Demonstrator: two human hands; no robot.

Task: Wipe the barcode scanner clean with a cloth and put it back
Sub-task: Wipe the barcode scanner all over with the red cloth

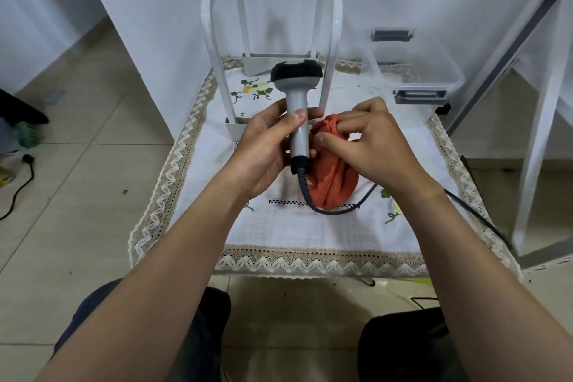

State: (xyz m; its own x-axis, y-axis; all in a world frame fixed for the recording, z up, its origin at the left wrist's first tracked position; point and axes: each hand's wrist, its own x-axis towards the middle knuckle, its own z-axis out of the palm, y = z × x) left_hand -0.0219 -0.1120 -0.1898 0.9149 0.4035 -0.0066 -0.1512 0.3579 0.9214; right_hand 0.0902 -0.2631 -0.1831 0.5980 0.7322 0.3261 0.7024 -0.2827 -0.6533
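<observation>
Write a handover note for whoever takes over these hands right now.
Left hand grips the handle of the grey handheld barcode scanner with black head, held upright above the white lace-edged tablecloth.
Right hand holds the bunched orange terry cloth against the handle's lower end.
Done: scanner and cloth picked up; how much is wiped cannot be told.
To do: finish wiping, put the scanner back.

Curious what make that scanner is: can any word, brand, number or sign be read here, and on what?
None can be read.
The barcode scanner in the left hand shows no label on its visible side.
The orange cloth in the right hand is plain.
The tablecloth bears only embroidered plants, no lettering.
</observation>
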